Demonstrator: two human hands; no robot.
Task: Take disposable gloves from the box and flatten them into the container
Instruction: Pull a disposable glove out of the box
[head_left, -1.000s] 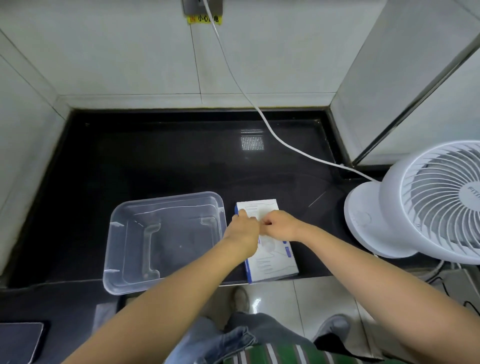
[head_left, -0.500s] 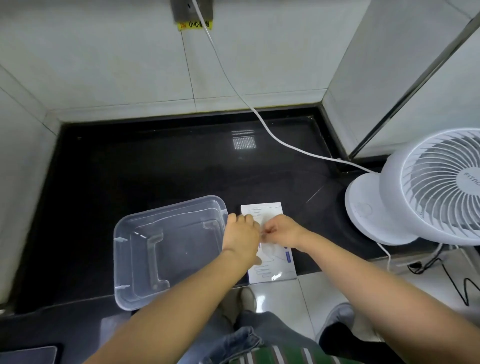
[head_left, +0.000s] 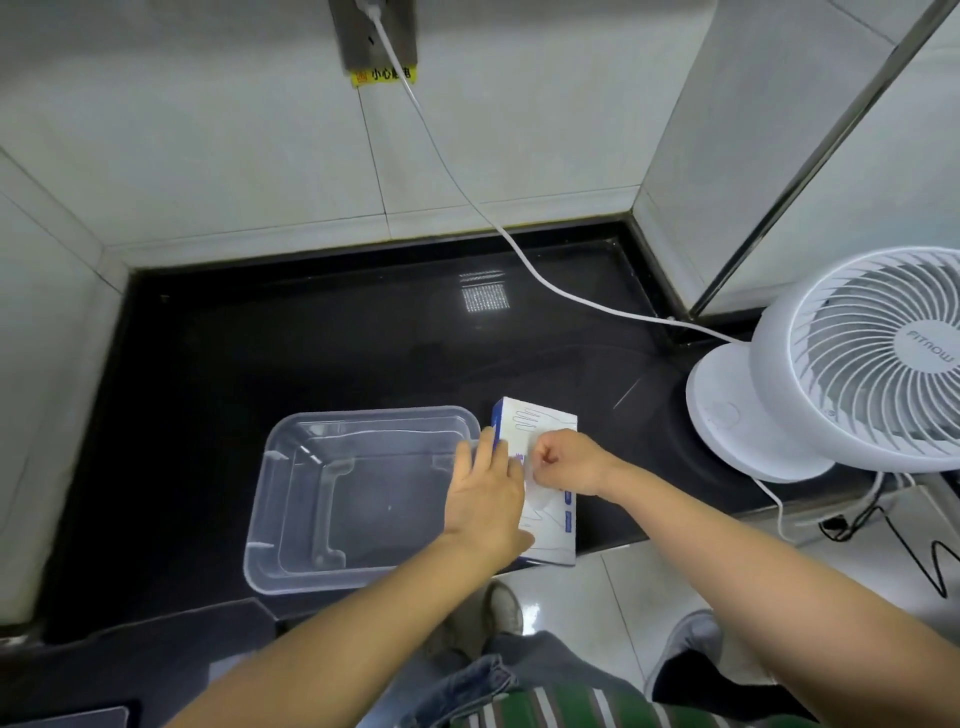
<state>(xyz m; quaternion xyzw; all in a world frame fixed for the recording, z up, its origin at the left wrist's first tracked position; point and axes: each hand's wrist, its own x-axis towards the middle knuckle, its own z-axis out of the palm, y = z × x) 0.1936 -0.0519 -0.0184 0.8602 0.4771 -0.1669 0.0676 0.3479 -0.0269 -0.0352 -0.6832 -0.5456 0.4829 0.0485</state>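
A white glove box (head_left: 540, 423) with blue print lies flat on the black counter, near its front edge. Left of it and touching it stands a clear plastic container (head_left: 358, 499) with nothing in it. My left hand (head_left: 485, 491) lies flat with straight fingers on the box's left side, holding it down. My right hand (head_left: 563, 462) is over the middle of the box, fingers curled, pinching a thin clear glove (head_left: 531, 470) at the box opening. Little of the glove shows.
A white desk fan (head_left: 852, 374) stands at the right on the black counter (head_left: 311, 353). Its white cable (head_left: 519, 249) runs from a wall socket (head_left: 374, 31) across the counter's back. Tiled walls close the back and both sides. Floor tiles and my shoes lie below the counter edge.
My left hand has flattened and slid down the box's left side. My right hand has stayed over the box opening, pinching there. The camera has tilted and moved closer.
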